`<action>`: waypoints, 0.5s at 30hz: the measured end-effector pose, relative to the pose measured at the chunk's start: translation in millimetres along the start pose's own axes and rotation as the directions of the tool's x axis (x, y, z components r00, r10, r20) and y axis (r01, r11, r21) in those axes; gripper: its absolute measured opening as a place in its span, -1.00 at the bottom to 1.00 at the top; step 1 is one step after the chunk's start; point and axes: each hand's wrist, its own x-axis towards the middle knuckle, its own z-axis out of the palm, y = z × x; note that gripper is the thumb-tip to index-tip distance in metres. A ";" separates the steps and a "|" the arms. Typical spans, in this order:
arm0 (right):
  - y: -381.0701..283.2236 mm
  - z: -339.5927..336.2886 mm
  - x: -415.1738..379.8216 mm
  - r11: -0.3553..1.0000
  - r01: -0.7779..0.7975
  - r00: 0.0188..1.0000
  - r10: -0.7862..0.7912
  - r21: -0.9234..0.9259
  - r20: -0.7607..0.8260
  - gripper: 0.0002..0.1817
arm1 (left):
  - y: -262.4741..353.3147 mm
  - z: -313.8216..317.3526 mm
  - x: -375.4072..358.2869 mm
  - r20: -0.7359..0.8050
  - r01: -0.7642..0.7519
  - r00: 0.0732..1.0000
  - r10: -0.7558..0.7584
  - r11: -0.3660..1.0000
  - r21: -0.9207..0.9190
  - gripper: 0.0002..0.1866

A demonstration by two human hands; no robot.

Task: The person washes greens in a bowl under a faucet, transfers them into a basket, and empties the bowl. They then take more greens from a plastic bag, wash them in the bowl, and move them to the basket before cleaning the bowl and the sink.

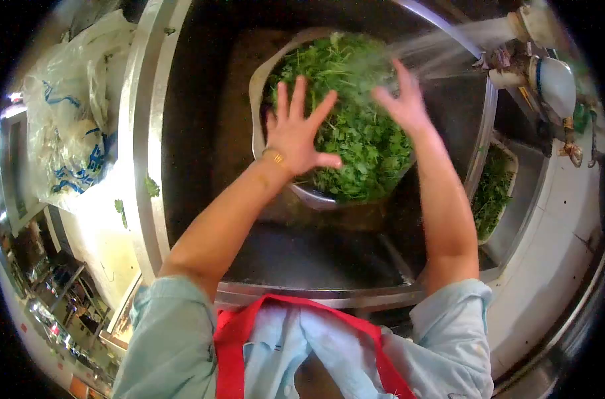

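A round basin (257,100) heaped with leafy green herbs (362,143), which look like cilantro, sits in a dark metal sink (276,256). Over the left side of the heap, my left hand (297,136) is spread with its palm down and fingers apart. My right hand (405,103) is at the basin's upper right, fingers apart and slightly blurred. Water (442,48) sprays from the tap (525,26) at the upper right onto the herbs near my right hand. Neither hand grips anything that I can see.
Beyond the sink's left rim (143,133) lies a clear plastic bag (69,120) with blue print. Leaf scraps (152,187) stick to that rim. To the right, a white basket (514,174) holds more greens (492,189). Taps and valves (572,143) jut out at upper right.
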 end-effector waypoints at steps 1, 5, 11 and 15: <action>15.2 22.7 -7.0 0.986 0.000 1.000 0.001 -0.168 0.008 0.20 | 7.7 -2.0 17.8 0.146 0.105 0.984 -0.105 0.994 0.005 0.33; -0.2 52.8 -25.4 0.993 -0.079 0.997 0.081 -0.083 0.010 0.34 | -12.4 33.5 60.8 0.033 0.200 0.980 -0.198 0.976 -0.082 0.15; 57.2 86.4 -12.3 0.948 -0.314 0.926 0.293 -0.057 -0.238 0.11 | -73.1 104.7 114.9 -0.317 0.072 0.884 -0.343 0.770 -0.634 -0.39; 32.5 63.4 -16.5 0.944 -0.270 0.885 0.321 0.190 -0.338 -0.21 | -61.2 76.7 100.3 -0.323 0.097 0.823 -0.467 0.676 -0.731 -0.53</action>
